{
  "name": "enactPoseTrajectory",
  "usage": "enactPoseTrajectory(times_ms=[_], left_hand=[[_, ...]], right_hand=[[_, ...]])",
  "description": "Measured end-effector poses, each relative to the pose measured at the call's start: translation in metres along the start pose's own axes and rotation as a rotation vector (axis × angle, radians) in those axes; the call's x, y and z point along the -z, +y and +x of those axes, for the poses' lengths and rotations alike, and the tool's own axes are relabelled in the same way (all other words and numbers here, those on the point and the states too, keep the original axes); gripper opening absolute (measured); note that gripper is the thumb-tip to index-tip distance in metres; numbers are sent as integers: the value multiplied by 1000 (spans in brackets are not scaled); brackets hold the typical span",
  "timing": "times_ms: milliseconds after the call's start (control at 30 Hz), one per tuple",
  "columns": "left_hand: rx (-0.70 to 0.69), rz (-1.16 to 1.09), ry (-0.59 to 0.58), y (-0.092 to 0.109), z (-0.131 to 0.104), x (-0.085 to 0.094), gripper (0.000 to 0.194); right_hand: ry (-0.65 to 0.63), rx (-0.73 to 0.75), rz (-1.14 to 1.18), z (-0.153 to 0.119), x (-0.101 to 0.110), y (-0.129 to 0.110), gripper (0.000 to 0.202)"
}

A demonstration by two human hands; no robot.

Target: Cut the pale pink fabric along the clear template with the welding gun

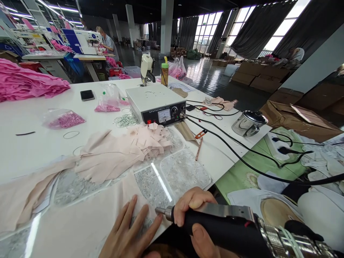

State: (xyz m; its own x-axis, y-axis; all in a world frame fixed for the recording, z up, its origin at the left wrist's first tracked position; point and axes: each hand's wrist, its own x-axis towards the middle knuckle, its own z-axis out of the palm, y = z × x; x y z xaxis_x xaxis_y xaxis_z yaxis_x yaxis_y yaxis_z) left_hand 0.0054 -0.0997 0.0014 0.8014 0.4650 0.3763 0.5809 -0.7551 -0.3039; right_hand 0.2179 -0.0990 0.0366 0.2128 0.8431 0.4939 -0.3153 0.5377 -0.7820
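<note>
1. Desk [27, 107]: spans both grips. Grey mat [182, 168] on it, ahead of the right grip; I'd work on its flat surface.
2. Fabric sheet [77, 215]: under the left grip and out to its left, right edge near the tool. Smooth any creases away from that edge first.
3. Control box [163, 114]: beyond both grips, lamps lit. Black cable [290, 182] runs off right of the right grip; give it slack so it can't drag.
4. Black handheld tool [228, 225]: right grip [192, 202] wrapped firmly round its front end. Steady the wrist, angle low.
5. Left grip [129, 231]: fingers spread, palm down on the fabric, pinching nothing. Even pressure.
6. Metal tip [162, 211]: ahead of the right grip, at the left index finger; touching or not, can't tell. I'd pull that finger clear.
</note>
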Motion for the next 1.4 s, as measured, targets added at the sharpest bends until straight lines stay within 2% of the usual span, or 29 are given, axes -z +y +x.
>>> enactPoseTrajectory(times_ms=[267,500,700,867,967,1200,1400], left_hand=[[10,-7,25,0,-3,-3,71],[3,-24,92,-3,0,-7,67],[8,-31,55,1,-9,-19,75],[47,-46,43,6,-15,-23,72],[48,-39,58,7,-17,-24,67],[46,-42,55,6,-17,-28,67],[19,2,94,0,-11,-22,58]], right_hand=[[-44,-29,5,-1,1,8,16],[-115,-47,-89,7,1,-1,9],[-47,-78,-29,2,-2,9,21],[-31,-75,-29,2,-8,17,20],[-39,-90,-41,2,-8,20,22],[-104,-126,-54,0,2,25,25],[-101,-86,-36,9,-1,32,25]])
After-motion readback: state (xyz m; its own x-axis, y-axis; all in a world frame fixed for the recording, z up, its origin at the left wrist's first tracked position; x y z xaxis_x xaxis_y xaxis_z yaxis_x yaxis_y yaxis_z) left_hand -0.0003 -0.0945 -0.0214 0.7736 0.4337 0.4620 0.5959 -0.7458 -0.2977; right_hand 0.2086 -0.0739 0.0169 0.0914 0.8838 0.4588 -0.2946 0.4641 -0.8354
